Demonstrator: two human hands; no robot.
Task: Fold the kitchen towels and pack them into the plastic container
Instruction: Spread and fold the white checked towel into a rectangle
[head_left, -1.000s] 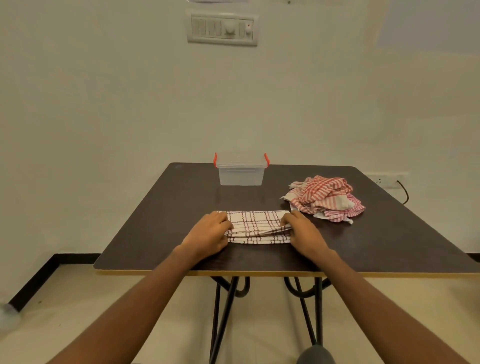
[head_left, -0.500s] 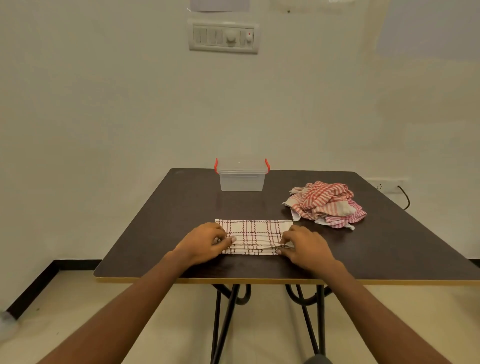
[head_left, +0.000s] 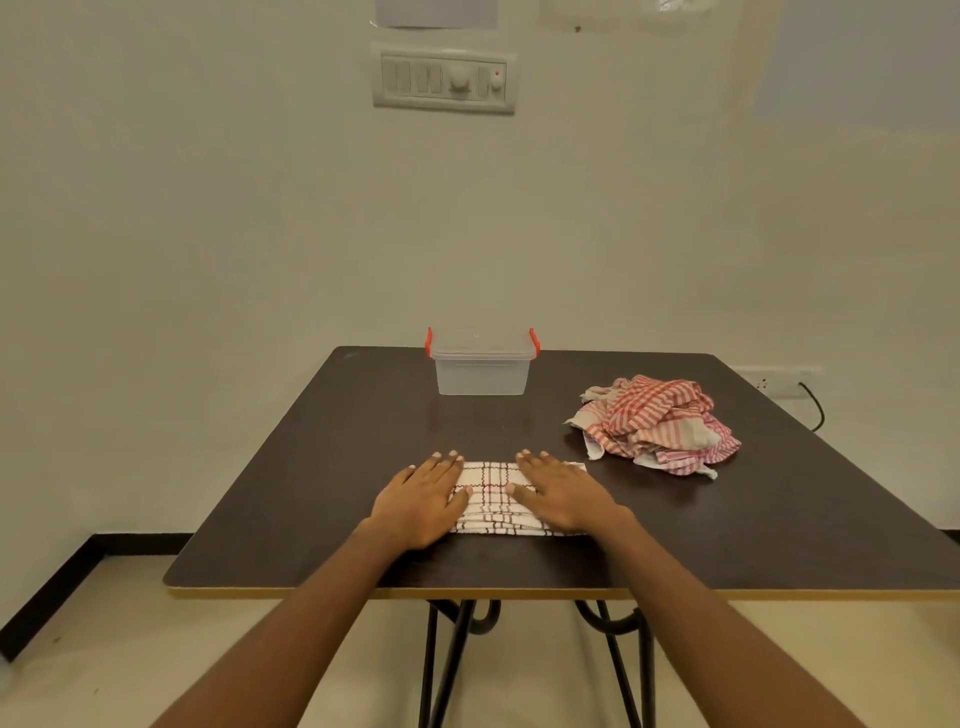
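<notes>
Flat and open, the left hand (head_left: 418, 506) and right hand (head_left: 563, 493) press the folded checked towel (head_left: 493, 499) at lower centre of the frame, grasping nothing; soft, light and floppy, it likely lifts best pinched at both short ends.

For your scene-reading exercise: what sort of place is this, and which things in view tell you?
Probably a plain room in a home. A dark table on metal legs stands against a bare wall with a switch panel and a socket; crumpled towels and a plastic container sit on it.
</notes>
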